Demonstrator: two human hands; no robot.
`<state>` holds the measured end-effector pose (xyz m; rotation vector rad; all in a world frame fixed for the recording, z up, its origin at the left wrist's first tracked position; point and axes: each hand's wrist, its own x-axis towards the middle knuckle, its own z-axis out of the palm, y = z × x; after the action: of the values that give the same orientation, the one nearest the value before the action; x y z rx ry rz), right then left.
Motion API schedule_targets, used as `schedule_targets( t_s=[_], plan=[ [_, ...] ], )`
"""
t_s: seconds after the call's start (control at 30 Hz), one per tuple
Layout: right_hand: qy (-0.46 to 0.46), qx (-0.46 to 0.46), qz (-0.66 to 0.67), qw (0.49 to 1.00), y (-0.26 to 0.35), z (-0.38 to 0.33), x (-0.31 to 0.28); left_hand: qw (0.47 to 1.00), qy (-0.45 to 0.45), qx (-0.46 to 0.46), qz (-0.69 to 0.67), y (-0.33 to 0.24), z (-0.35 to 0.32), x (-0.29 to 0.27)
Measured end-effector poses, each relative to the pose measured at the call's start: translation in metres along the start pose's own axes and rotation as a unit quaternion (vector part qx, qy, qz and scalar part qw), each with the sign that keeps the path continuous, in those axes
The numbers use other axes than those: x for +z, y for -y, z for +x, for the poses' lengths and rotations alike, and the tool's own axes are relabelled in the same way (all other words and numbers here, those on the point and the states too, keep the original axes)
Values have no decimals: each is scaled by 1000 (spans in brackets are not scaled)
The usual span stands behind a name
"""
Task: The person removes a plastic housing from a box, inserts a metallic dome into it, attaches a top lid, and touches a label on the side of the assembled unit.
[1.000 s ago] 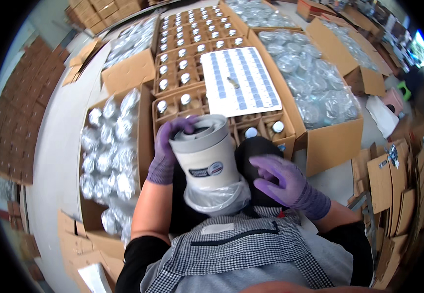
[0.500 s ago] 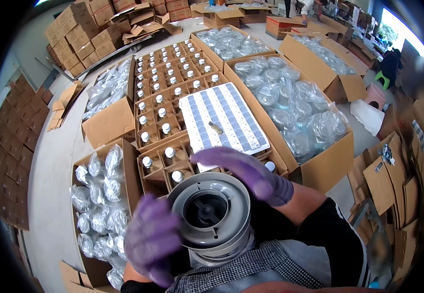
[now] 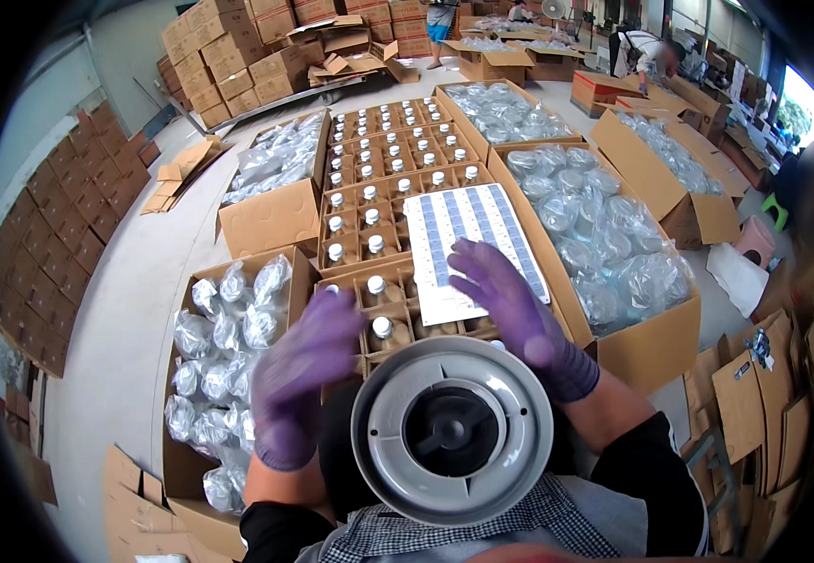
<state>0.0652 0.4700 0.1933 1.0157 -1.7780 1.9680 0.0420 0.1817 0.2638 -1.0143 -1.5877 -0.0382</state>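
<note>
Grey round filter housing [image 3: 452,430] sits right in front of your chest, its open end turned up toward the camera, so you look straight down a ribbed disc into the dark centre hole. Your left hand [image 3: 296,375] in its purple glove is at the housing's left side with the fingers spread and loose; I cannot tell whether it grips the rim or only steadies it, because the disc hides the contact. Your right hand [image 3: 520,314] rises behind the far edge, fingers open and slightly curled, holding nothing that shows.

Just beyond your hands lies the divided carton [image 3: 398,235], most of its cells already filled with white-capped units, and a blue-and-white label sheet [image 3: 471,246] rests across its right side. The near cells under your right hand are partly hidden, so you cannot count the free ones from here.

By my reading, the packing is well along: the far rows are full and only the rows nearest you look unfinished. Open boxes of plastic-bagged parts [image 3: 229,366] on your left and another [image 3: 604,244] on your right remain well stocked.
</note>
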Motion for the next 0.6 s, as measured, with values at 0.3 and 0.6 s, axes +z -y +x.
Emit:
schedule_targets(
  t_s=[0.3,0.6],
  plan=[
    [78,-59,68,993,62,-3,31,628,58,-241,-737,-37,5,-9],
    [55,-26,-391,918,34,-4,47,239,-5,-506,-829,-61,-106,109]
  ],
)
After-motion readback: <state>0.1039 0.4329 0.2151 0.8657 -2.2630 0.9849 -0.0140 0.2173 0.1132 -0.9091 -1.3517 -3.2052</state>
